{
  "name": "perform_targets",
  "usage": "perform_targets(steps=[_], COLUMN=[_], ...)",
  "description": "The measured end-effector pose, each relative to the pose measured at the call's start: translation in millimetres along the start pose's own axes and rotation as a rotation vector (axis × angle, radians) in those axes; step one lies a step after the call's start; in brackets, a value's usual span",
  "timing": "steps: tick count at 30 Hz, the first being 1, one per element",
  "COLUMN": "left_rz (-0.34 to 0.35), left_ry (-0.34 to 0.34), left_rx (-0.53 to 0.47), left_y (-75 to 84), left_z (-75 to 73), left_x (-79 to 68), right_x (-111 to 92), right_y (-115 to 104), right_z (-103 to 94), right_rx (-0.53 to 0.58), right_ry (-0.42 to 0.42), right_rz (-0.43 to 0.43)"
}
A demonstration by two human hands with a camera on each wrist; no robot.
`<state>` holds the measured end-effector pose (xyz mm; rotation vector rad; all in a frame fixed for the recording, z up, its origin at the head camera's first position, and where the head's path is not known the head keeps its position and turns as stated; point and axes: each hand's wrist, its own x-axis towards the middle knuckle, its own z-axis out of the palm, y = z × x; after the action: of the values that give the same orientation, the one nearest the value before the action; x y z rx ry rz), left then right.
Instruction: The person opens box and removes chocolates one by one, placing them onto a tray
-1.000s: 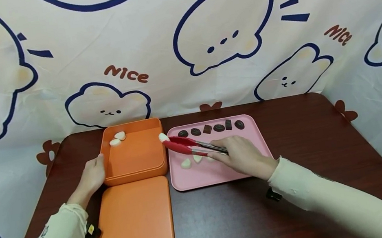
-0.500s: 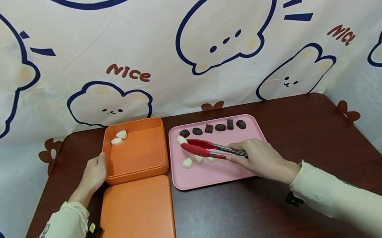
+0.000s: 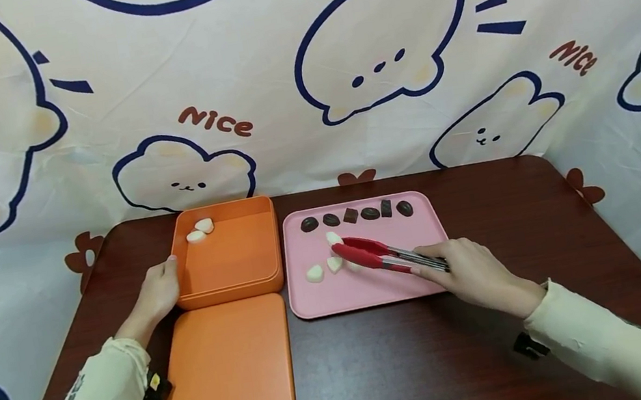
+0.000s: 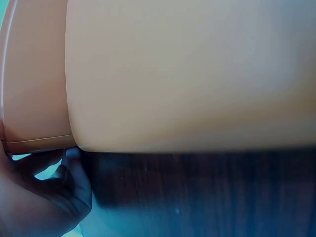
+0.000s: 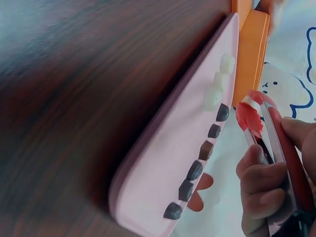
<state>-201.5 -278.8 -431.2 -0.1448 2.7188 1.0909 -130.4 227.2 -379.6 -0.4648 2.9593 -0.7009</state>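
Note:
My right hand (image 3: 477, 273) grips red-tipped metal tongs (image 3: 366, 254) over the pink tray (image 3: 384, 291). A white chocolate piece (image 3: 334, 238) shows at the tips of the tongs. Several more white pieces (image 3: 315, 273) lie on the tray beneath, one partly hidden by the tongs. Along the tray's far side runs a row of dark chocolates (image 3: 369, 213). My left hand (image 3: 154, 294) holds the left side of the orange box (image 3: 230, 262), thumb by its rim; in the left wrist view its curled fingers meet the box's lower edge. Two white pieces (image 3: 199, 230) lie in the box's far left corner.
An orange lid (image 3: 225, 373) lies flat in front of the box, right against its near side. The tray stands just right of the box on the dark wooden table (image 3: 395, 368). A patterned white cloth (image 3: 280, 95) rises behind the table.
My right hand has moved the tongs right, from the box's right edge to above the middle of the tray, with the white piece still at the tips. The left hand keeps its place.

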Motion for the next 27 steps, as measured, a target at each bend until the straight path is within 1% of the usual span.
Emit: perform_targets(steps=[6, 12, 19, 22, 27], left_rz=[-0.006, -0.006, -0.012, -0.012, -0.030], left_ry=[0.007, -0.006, -0.007, -0.015, -0.028], left_rx=[0.015, 0.007, 0.006, -0.002, -0.011], left_y=[0.5, 1.2, 0.2, 0.4, 0.1], left_z=[-1.4, -2.1, -2.0, -2.5, -2.5], left_x=[-0.7, -0.2, 0.7, -0.5, -1.6], right_x=[-9, -16, -23, -26, -30], right_y=[10, 17, 28, 33, 38], right_z=[-3.1, -6.2, -10.1, -10.7, -10.8], right_rx=[-0.016, -0.018, -0.001, 0.004, 0.013], right_ry=[-0.012, -0.039, -0.035, -0.050, -0.090], right_rz=[0.031, 0.065, 0.068, 0.080, 0.106])
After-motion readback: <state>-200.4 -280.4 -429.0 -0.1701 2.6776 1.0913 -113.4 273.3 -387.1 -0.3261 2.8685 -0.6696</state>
